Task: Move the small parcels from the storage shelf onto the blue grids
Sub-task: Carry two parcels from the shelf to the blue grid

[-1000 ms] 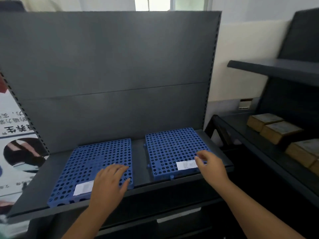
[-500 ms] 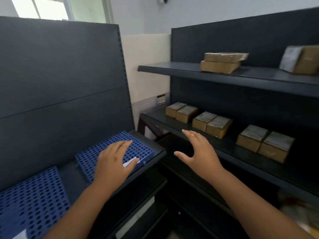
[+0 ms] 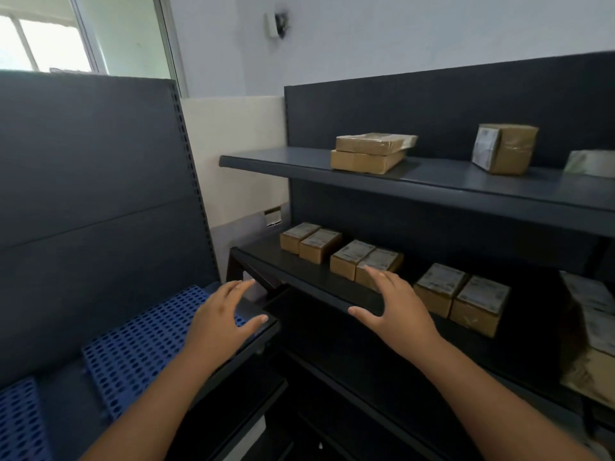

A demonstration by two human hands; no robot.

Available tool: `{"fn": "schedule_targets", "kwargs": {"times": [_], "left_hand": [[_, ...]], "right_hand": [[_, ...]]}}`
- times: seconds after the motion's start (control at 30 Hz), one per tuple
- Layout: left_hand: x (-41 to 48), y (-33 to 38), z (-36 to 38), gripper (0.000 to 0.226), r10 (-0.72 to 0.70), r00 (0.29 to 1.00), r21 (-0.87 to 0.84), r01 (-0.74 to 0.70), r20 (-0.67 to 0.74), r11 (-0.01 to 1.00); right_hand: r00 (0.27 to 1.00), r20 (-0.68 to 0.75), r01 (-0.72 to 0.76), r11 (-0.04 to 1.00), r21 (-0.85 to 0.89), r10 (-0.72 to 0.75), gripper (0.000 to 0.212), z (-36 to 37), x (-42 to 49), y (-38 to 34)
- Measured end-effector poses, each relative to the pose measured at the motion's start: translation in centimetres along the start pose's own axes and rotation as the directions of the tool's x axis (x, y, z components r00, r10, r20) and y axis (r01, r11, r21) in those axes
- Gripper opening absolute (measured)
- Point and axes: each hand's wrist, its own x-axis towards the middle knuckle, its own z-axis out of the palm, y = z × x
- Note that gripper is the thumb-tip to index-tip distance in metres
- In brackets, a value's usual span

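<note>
View: head camera, looking down and to the right.
Left hand: the left hand (image 3: 219, 322) is released, fingers spread and holding nothing; it is at lower centre, over the right end of the near grid (image 3: 139, 347).
Right hand: the right hand (image 3: 399, 311) is also released, thumb out and palm down. It is in front of the lower board (image 3: 299, 271), and its fingertips overlap one parcel; I cannot tell whether they touch it.
Grids: the near grid lies on the left rack (image 3: 100, 194); the far grid (image 3: 20, 424) is in the lower left corner, cut by the frame edge.
Lower board: it holds six small parcels in three side-by-side pairs, labels up: left pair (image 3: 311, 241), middle pair (image 3: 352, 257), right pair (image 3: 466, 299).
Upper board: the upper board (image 3: 466, 184) holds a flat stack (image 3: 369, 151) of two parcels, a tall parcel (image 3: 504, 148) to its right, and an edge parcel (image 3: 589, 163) cut off at the right.
Right edge: more parcels, too blurred to count.
Upper left: window (image 3: 43, 41).
</note>
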Motion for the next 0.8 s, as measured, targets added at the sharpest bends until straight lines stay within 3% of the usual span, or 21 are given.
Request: {"fn": "schedule_targets", "kwargs": {"times": [0.2, 0.5, 0.73, 0.8], "left_hand": [[5.1, -1.8, 1.2, 0.071, -0.074, 0.996, -0.099, 0.078, 0.043, 0.992], [17.3, -9.3, 7.2, 0.077, -0.068, 0.987, -0.166, 0.092, 0.147, 0.982], [28.1, -14.6, 15.1, 0.08, 0.031, 0.977, -0.32, 0.04, 0.212, 0.947], [30.5, -15.1, 16.9, 0.08, 0.088, 0.954, -0.365, 0.024, 0.288, 0.931]], "right_hand": [[0.999, 0.039, -0.001, 1.0, -0.003, 0.002, 0.077, 2.3, 5.8, 1.1], [0.996, 0.066, -0.05, 0.997, -0.051, 0.053, 0.08, 10.4, 16.4, 2.8], [0.965, 0.161, -0.185, 0.972, -0.141, 0.207, 0.087, 18.6, 24.3, 4.7], [0.948, 0.194, -0.198, 0.945, -0.262, 0.252, 0.088, 20.5, 25.7, 5.3]]}}
